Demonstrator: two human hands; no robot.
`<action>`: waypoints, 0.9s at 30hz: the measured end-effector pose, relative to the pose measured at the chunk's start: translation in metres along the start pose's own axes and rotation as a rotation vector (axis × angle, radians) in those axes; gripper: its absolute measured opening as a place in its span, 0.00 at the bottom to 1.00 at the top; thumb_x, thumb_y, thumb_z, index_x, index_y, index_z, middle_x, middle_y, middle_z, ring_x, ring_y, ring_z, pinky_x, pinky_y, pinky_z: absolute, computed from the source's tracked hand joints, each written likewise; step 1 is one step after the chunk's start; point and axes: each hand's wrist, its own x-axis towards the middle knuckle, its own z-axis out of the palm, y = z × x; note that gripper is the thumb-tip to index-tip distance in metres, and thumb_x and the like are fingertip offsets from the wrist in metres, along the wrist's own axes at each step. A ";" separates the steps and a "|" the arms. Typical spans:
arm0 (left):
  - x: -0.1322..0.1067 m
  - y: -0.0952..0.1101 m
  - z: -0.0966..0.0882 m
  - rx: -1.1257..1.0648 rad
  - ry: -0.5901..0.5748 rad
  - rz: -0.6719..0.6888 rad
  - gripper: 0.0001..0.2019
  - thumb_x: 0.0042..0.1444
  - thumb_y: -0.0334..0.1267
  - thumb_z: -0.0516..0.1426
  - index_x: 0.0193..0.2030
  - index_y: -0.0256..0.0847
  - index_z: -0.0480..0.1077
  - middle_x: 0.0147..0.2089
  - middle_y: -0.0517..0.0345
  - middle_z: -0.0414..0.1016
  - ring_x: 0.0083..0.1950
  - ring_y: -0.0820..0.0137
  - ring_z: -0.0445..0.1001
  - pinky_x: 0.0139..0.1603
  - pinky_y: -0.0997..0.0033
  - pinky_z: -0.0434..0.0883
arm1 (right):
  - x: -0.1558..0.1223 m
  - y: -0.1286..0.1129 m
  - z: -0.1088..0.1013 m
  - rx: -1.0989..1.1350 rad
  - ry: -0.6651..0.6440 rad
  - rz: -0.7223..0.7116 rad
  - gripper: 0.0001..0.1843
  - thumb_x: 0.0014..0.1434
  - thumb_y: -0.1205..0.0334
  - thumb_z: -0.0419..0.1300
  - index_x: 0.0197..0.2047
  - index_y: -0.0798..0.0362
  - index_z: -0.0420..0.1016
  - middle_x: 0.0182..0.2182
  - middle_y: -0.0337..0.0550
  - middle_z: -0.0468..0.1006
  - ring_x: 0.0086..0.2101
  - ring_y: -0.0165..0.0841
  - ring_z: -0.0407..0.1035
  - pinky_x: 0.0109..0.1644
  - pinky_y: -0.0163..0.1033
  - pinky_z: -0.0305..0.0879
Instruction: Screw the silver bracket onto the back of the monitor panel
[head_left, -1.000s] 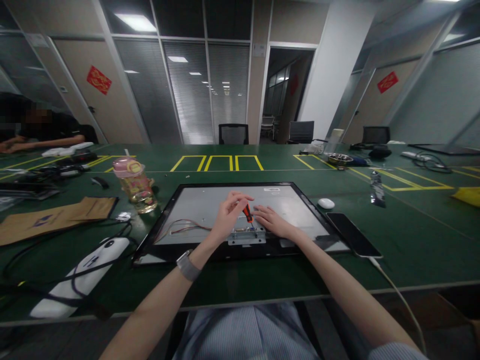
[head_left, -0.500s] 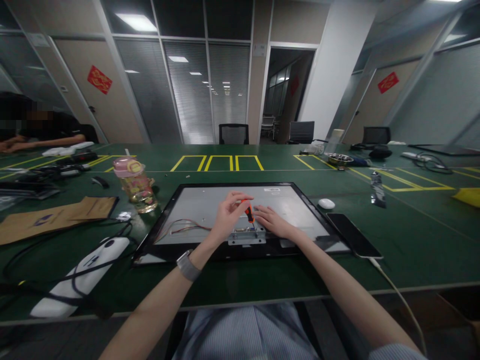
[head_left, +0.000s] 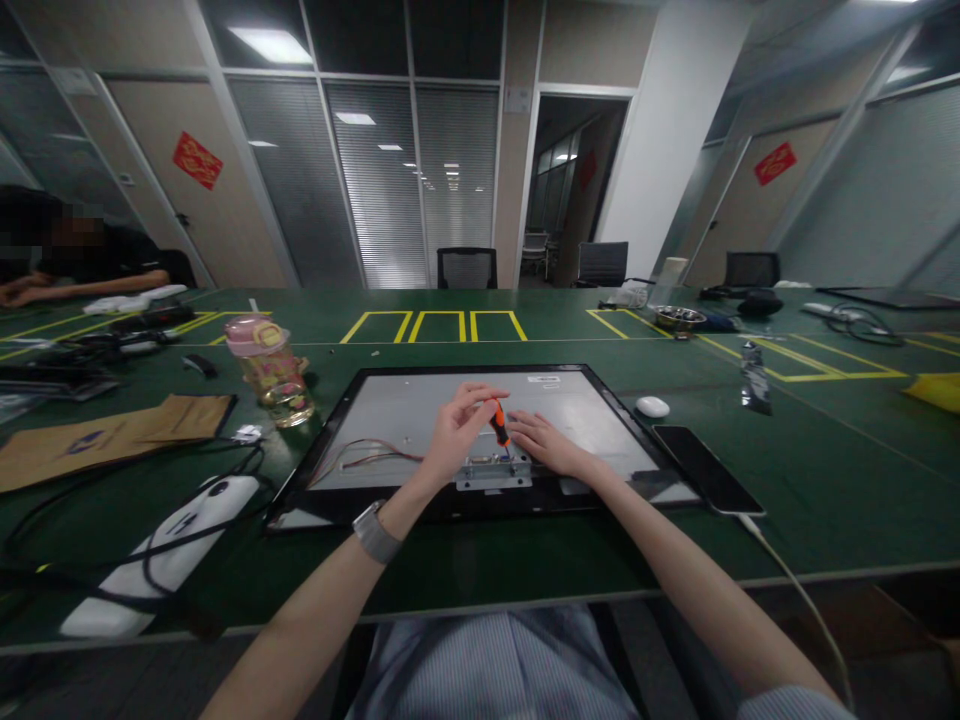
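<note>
A black-framed monitor panel (head_left: pixel 390 405) lies face down on the green table, its grey metal back up. My left hand (head_left: pixel 456 428) is closed round the handle of a small orange screwdriver (head_left: pixel 498 423), whose tip points down at a small metal bracket (head_left: pixel 491 471) near the panel's front edge. My right hand (head_left: pixel 544 442) lies beside the screwdriver on the panel, fingers stretched flat, just right of the bracket. Thin coloured wires (head_left: pixel 367 452) run over the panel to the left of my left hand.
A black phone (head_left: pixel 705 467) with a cable lies right of the panel, a white mouse (head_left: pixel 652 406) behind it. At the left stand a pink-lidded bottle (head_left: pixel 268 368), brown paper (head_left: pixel 105 436) and a white device wrapped in black cable (head_left: pixel 161 553). Another person sits at far left.
The left hand's fingers have shifted slightly on the screwdriver handle, as if turning it. The right hand and the panel have not moved.
</note>
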 end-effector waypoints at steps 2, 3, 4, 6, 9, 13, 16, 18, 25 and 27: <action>0.000 0.003 0.000 0.033 0.010 0.008 0.09 0.54 0.40 0.57 0.39 0.40 0.76 0.40 0.55 0.67 0.40 0.72 0.70 0.41 0.73 0.69 | 0.000 0.000 0.000 -0.004 0.002 0.002 0.26 0.66 0.49 0.38 0.58 0.48 0.64 0.62 0.49 0.60 0.63 0.40 0.48 0.65 0.55 0.39; 0.000 0.004 0.000 0.049 0.011 0.011 0.09 0.54 0.40 0.57 0.39 0.40 0.76 0.39 0.55 0.66 0.39 0.72 0.70 0.40 0.73 0.69 | 0.000 0.000 0.000 -0.006 0.001 0.003 0.26 0.66 0.49 0.37 0.59 0.48 0.64 0.62 0.49 0.59 0.63 0.40 0.48 0.65 0.55 0.39; 0.000 0.004 0.000 0.063 0.011 0.015 0.10 0.55 0.40 0.57 0.39 0.40 0.76 0.38 0.55 0.67 0.39 0.72 0.70 0.41 0.73 0.69 | 0.000 0.000 0.000 -0.007 -0.001 0.003 0.27 0.66 0.48 0.37 0.59 0.48 0.64 0.62 0.49 0.59 0.63 0.40 0.48 0.65 0.55 0.39; 0.000 0.003 -0.001 0.066 0.008 0.011 0.11 0.57 0.40 0.55 0.43 0.40 0.74 0.39 0.55 0.69 0.41 0.71 0.70 0.45 0.72 0.68 | -0.001 -0.001 -0.001 -0.005 -0.006 0.003 0.27 0.65 0.47 0.37 0.59 0.48 0.63 0.62 0.49 0.58 0.63 0.40 0.48 0.65 0.55 0.39; 0.000 -0.003 -0.002 -0.040 -0.011 -0.027 0.13 0.59 0.40 0.52 0.48 0.39 0.71 0.41 0.52 0.74 0.44 0.69 0.72 0.50 0.67 0.66 | -0.001 -0.001 -0.001 0.001 -0.006 0.004 0.28 0.65 0.46 0.36 0.59 0.47 0.63 0.62 0.49 0.59 0.63 0.40 0.47 0.64 0.56 0.39; 0.000 -0.006 -0.001 -0.074 -0.029 -0.030 0.12 0.60 0.41 0.52 0.42 0.38 0.74 0.44 0.50 0.72 0.48 0.67 0.70 0.50 0.68 0.66 | 0.000 -0.001 -0.001 -0.008 -0.015 0.005 0.27 0.66 0.49 0.37 0.59 0.49 0.63 0.62 0.50 0.58 0.63 0.41 0.47 0.64 0.56 0.39; 0.001 -0.004 0.000 -0.021 -0.009 0.009 0.09 0.54 0.41 0.58 0.36 0.39 0.75 0.41 0.54 0.69 0.44 0.70 0.69 0.43 0.73 0.68 | 0.000 -0.001 -0.001 -0.020 -0.015 0.008 0.26 0.66 0.50 0.38 0.59 0.50 0.64 0.62 0.50 0.59 0.63 0.41 0.47 0.64 0.56 0.39; 0.002 -0.003 -0.001 -0.005 -0.001 0.022 0.08 0.52 0.41 0.60 0.33 0.39 0.75 0.37 0.56 0.68 0.38 0.72 0.69 0.39 0.75 0.68 | 0.000 -0.002 -0.001 -0.020 -0.016 0.007 0.26 0.66 0.50 0.37 0.59 0.49 0.63 0.62 0.49 0.59 0.63 0.40 0.47 0.64 0.56 0.39; 0.000 0.002 -0.002 0.011 -0.019 -0.022 0.13 0.60 0.41 0.51 0.44 0.38 0.72 0.38 0.53 0.74 0.41 0.69 0.72 0.47 0.68 0.67 | -0.001 -0.003 -0.002 -0.004 -0.003 0.002 0.26 0.66 0.49 0.37 0.59 0.47 0.63 0.62 0.48 0.60 0.63 0.39 0.47 0.64 0.56 0.39; -0.001 0.004 0.000 0.022 -0.032 -0.016 0.13 0.61 0.41 0.50 0.45 0.38 0.71 0.40 0.52 0.74 0.44 0.67 0.72 0.50 0.66 0.66 | -0.001 -0.002 -0.001 -0.001 0.001 -0.009 0.26 0.66 0.49 0.37 0.59 0.47 0.64 0.61 0.48 0.60 0.63 0.39 0.47 0.64 0.56 0.39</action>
